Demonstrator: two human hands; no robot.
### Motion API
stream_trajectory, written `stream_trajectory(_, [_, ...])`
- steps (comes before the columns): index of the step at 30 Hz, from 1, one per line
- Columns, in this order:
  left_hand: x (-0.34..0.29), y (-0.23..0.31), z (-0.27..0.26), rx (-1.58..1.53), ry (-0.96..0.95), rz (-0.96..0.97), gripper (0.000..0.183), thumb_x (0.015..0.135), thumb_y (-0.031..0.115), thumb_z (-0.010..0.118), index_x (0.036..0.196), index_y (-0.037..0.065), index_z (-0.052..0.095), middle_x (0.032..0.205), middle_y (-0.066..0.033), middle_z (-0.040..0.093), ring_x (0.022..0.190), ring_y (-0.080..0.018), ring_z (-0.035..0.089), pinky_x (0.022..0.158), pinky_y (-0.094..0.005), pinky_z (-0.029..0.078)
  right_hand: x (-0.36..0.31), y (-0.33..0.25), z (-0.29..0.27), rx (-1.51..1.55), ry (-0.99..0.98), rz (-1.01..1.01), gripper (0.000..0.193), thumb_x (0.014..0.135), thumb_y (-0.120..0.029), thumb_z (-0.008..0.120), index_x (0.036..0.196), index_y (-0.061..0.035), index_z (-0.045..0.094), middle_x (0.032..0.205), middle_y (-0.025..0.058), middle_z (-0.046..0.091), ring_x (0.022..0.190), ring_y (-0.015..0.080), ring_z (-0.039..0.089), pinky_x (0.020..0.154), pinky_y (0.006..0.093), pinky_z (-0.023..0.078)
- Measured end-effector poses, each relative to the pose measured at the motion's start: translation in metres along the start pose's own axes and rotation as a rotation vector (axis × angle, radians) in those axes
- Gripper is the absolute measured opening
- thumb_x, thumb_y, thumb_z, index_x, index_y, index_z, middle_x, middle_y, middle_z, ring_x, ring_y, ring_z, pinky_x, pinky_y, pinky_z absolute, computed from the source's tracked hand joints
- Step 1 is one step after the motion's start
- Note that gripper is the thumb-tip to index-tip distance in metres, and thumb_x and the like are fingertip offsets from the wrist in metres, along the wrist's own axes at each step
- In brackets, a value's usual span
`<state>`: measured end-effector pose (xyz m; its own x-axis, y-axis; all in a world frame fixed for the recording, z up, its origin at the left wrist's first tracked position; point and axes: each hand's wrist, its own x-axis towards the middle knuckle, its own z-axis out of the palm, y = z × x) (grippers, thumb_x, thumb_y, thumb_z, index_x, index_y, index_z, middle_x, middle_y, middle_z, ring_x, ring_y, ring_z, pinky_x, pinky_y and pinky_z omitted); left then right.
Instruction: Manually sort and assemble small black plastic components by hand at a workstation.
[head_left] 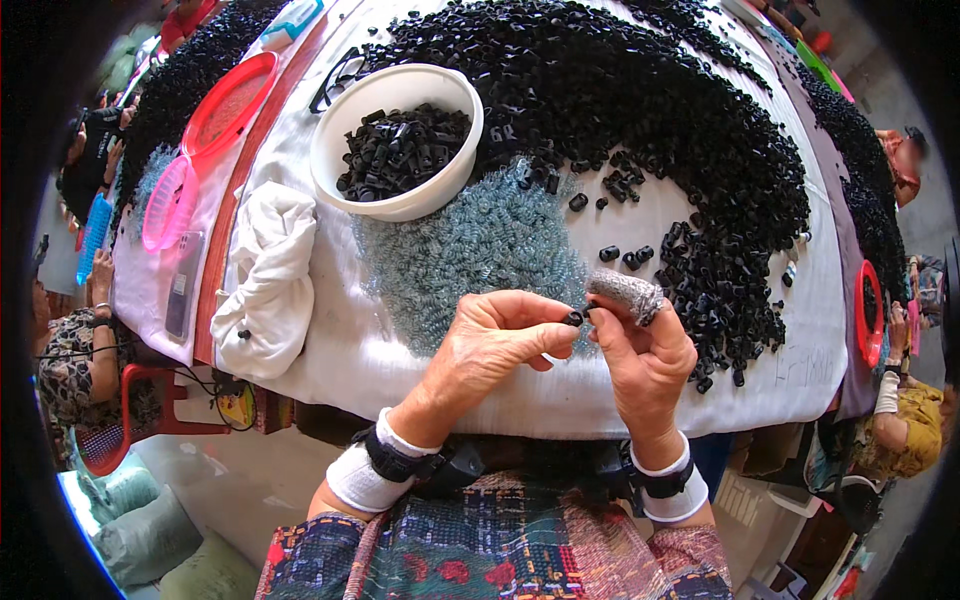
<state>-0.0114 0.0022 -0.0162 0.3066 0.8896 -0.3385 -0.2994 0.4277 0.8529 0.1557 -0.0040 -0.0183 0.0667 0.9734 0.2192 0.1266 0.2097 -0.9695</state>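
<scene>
My left hand [490, 335] pinches a small black cylindrical plastic part [573, 318] between thumb and index finger. Close against it, my right hand [648, 370] is closed on another small black piece [590, 311], mostly hidden by the fingertips. A grey knitted sleeve [625, 292] covers my right index finger. Just beyond both hands spreads a pile of small metal springs [480, 250]. A large heap of black plastic parts [620, 80] curves from the back round to the right, and a few loose black parts [631, 260] lie near my right hand.
A white bowl [326, 160] of black parts stands behind the springs. At the left lie a bunched white cloth [268, 270], a pink basket [172, 205] and a red tray [262, 70]. Other people [905, 430] sit at both sides. The table's front edge is near my wrists.
</scene>
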Motion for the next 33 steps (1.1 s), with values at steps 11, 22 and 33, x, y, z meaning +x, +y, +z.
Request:
stream_trajectory(11, [-0.002,-0.004,-0.002,0.022,0.020,0.085,0.024,0.078,0.012,0.076,0.096,-0.002,0.067,0.080,-0.0065,0.068,0.072,-0.0095,0.063,0.062,-0.0215,0.051,0.002,-0.001,0.005,-0.212,0.032,-0.200,0.022,0.076,0.002,0.070,0.098,-0.0012,0.067,0.084,0.0096,0.070,0.072,0.0118,0.067,0.062,0.0247,0.051])
stream_trajectory(22, [-0.001,-0.004,0.001,0.095,0.069,0.149,0.018,0.077,0.007,0.075,0.091,-0.002,0.068,0.079,-0.0075,0.068,0.069,-0.0101,0.062,0.065,-0.0218,0.051,0.002,-0.002,0.005,-0.336,0.006,-0.265,0.022,0.074,0.003,0.070,0.096,-0.0011,0.067,0.083,0.0113,0.069,0.069,0.0178,0.067,0.062,0.0269,0.051])
stream_trajectory(33, [0.000,-0.009,0.002,0.058,0.056,0.126,0.019,0.079,0.011,0.075,0.091,-0.001,0.068,0.078,-0.0037,0.067,0.067,-0.0060,0.059,0.061,-0.0200,0.050,0.001,0.002,0.003,-0.427,-0.044,-0.458,0.024,0.071,0.007,0.067,0.095,0.0018,0.064,0.080,0.0140,0.063,0.067,0.0257,0.062,0.058,0.0316,0.049])
